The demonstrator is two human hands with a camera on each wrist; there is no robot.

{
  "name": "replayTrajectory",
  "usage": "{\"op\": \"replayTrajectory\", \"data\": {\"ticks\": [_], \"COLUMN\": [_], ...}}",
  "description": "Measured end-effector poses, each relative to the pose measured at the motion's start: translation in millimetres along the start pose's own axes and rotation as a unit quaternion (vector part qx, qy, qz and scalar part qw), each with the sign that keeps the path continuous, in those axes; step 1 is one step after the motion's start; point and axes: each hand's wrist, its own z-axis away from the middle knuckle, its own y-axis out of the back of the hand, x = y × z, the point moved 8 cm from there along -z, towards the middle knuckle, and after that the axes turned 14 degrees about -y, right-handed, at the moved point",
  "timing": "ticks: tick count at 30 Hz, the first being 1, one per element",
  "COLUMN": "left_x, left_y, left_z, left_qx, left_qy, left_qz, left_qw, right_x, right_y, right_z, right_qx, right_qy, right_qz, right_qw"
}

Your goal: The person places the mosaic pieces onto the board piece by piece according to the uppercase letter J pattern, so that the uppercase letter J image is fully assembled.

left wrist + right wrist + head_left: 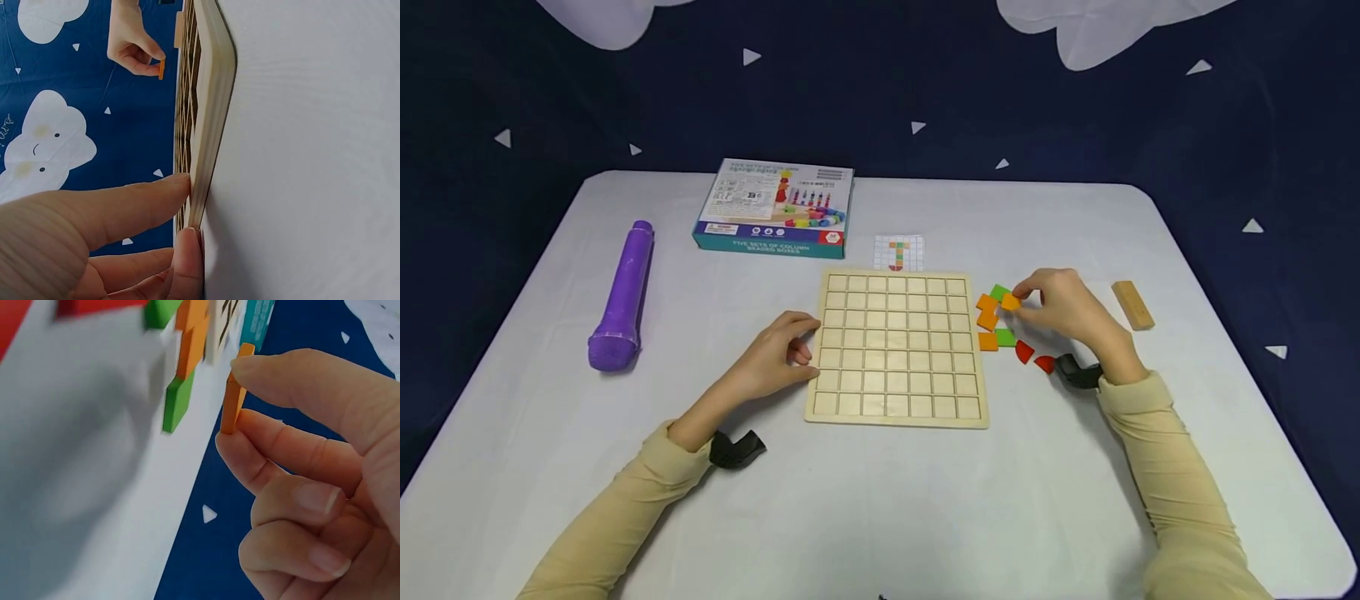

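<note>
Pale wooden grid board [883, 337], at the centre of the frame, flat on the white tabletop [887, 508]. Left hand [767, 354], at the board's left edge: thumb and forefinger touching that edge, their tips spread apart along it. Right hand [1067, 307], right of centre: fingers pinching one orange square tile [1011, 302], raised off the tabletop in the right wrist view. Below and left of that hand, beside the board's right edge, a loose group: three orange tiles [988, 342], two green tiles [1005, 337], two red pieces [1024, 352] with curved edges. Pattern card [898, 252], just above the board's upper edge, printed with a coloured figure on a grid. Boxed bead set [775, 208], upper left of centre. Purple microphone-shaped item [625, 296], left side. Wooden block [1132, 305], right side, beyond the right hand.
</note>
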Motion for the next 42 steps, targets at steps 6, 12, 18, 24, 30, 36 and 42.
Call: {"op": "replayTrajectory", "data": {"ticks": [6,12,18,24,30,36,42], "left_x": [1.0,2.6,2.1,1.5,2.4,3.7,2.4], "left_y": [0.4,-4.6,-7.6,-3.3,-2.3,0.4,-1.2], "left_z": [-1.3,-2.3,-2.2,-3.4,-6.5,-6.7,-7.0], "left_qx": [0.006,0.007,0.012,0.018,0.01,0.023,0.023], "left_qy": [0.001,0.013,0.018,0.015,0.016,0.016,0.017], "left_qz": [0.0,0.006,0.005,-0.001,-0.005,-0.012,-0.016], "left_qw": [1.0,0.9999,0.9997,0.9997,0.9998,0.9995,0.9995], "right_x": [-23,-43,-63,-93,-118,-134,-142], "right_y": [-3,-7,-13,-19,-29,-39,-51], "right_z": [-2,-5,-11,-20,-29,-39,-46], "right_qx": [0.007,-0.006,-0.01,-0.014,-0.036,-0.051,-0.076], "right_qy": [0.036,0.056,0.088,0.115,0.135,0.143,0.139], "right_qz": [-0.009,-0.013,-0.012,-0.021,-0.025,-0.016,-0.005], "right_qw": [0.999,0.998,0.996,0.993,0.99,0.988,0.987]}}
